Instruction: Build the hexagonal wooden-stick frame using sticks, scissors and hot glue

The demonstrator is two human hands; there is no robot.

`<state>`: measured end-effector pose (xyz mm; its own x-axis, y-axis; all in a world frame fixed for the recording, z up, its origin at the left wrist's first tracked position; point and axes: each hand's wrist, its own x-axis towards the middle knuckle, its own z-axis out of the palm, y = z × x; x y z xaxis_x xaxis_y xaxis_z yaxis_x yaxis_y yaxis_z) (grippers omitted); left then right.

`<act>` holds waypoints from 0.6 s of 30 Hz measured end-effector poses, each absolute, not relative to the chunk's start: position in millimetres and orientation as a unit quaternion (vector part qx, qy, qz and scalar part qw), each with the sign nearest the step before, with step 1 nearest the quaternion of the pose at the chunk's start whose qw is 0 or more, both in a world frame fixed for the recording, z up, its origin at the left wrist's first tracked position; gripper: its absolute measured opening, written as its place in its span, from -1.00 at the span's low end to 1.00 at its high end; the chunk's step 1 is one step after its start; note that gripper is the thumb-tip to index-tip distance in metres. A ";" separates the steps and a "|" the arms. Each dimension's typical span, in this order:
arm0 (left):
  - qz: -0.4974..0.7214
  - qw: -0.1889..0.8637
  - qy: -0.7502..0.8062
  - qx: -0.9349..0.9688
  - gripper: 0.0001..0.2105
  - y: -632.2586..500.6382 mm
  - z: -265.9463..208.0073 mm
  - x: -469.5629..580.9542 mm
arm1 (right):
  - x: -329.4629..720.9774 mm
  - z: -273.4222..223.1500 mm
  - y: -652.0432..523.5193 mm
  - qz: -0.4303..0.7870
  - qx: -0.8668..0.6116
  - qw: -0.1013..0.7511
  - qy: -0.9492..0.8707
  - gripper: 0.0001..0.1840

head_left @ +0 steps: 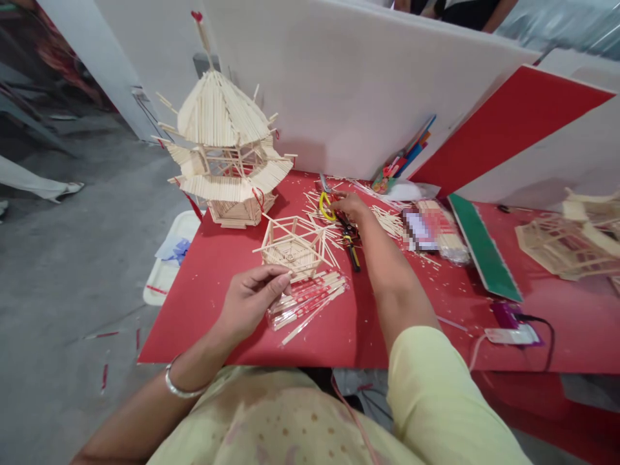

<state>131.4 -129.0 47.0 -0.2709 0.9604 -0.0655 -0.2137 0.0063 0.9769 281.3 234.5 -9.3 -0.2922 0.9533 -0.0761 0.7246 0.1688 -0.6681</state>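
Observation:
My left hand (254,296) is closed in a pinch at the near side of a small hexagonal frame of wooden sticks (293,248). What its fingertips hold, if anything, is too small to make out. Under those fingers lie wrapped chopsticks (310,300) in clear and red packaging. Farther back, my right hand (349,205) has its fingers closed at the yellow handle of a pair of scissors (325,203). Just below that hand is a pair of pliers (349,245) with black and yellow grips. Loose sticks (387,221) are scattered around it.
A tall stick pagoda (225,148) stands at the back left of the red table (194,310). Rightward are a bundle of packaged sticks (448,236), a green board (487,248), a power strip (513,334) with cords, and another stick model (571,239). A white partition rises behind.

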 end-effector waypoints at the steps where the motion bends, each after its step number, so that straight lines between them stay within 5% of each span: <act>1: 0.607 0.486 0.517 0.358 -0.73 -129.0 47.1 131.3 | 282.0 -12.0 235.1 0.317 -0.562 0.203 -0.736 -0.33; 6: 0.621 0.476 0.513 0.352 -0.73 -129.2 45.0 130.8 | 277.9 -20.6 239.4 0.345 -0.525 0.370 -0.684 -0.22; 11: 0.644 0.453 0.504 0.355 -0.76 -126.7 41.4 129.3 | 277.2 7.7 239.9 0.371 -0.430 0.577 -0.587 -0.32; 18: 0.656 0.407 0.517 0.369 -0.75 -124.7 45.3 137.5 | 346.0 70.0 109.5 0.365 -0.336 0.453 -0.741 -0.40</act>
